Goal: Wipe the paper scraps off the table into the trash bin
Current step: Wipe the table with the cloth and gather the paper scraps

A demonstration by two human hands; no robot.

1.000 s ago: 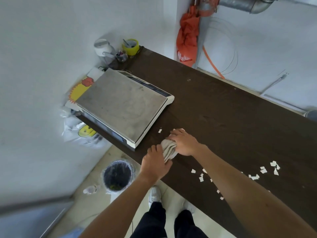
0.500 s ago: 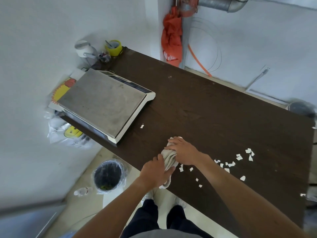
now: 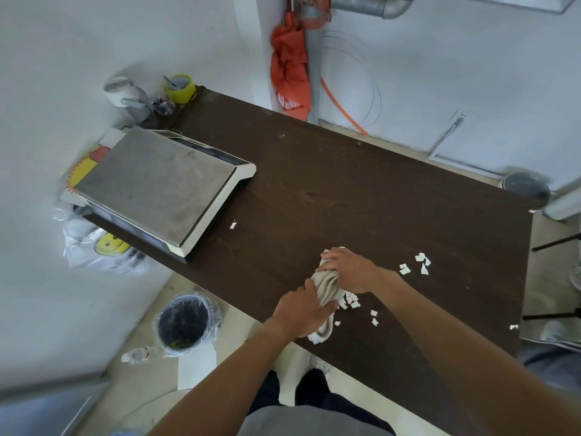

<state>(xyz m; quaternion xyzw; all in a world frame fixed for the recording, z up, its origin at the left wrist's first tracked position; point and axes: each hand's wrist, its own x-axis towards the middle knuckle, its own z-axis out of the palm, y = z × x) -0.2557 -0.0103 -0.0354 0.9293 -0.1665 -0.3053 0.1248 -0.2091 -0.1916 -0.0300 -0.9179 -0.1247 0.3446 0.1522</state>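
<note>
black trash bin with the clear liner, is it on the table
No, the black lined trash bin stands on the floor beside the dark wooden table.

The right hand (image 3: 349, 272) curls its fingers (image 3: 333, 255) over the upper end of a beige crumpled cloth (image 3: 327, 287) lying on a dark brown wooden table (image 3: 345, 184). The left hand (image 3: 301, 313) grips the cloth's lower end, thumb laid across it. Beside the left thumb, below the right palm, small white paper scraps (image 3: 349, 300) lie bunched against the cloth. A second cluster (image 3: 421, 263) lies past the right wrist. Well beyond the right fingertips sits a flat steel-topped white weighing scale (image 3: 157, 187). Off the table edge, left of the left knuckles, a round black trash bin lined with clear plastic (image 3: 184, 322) stands on the floor.
</note>
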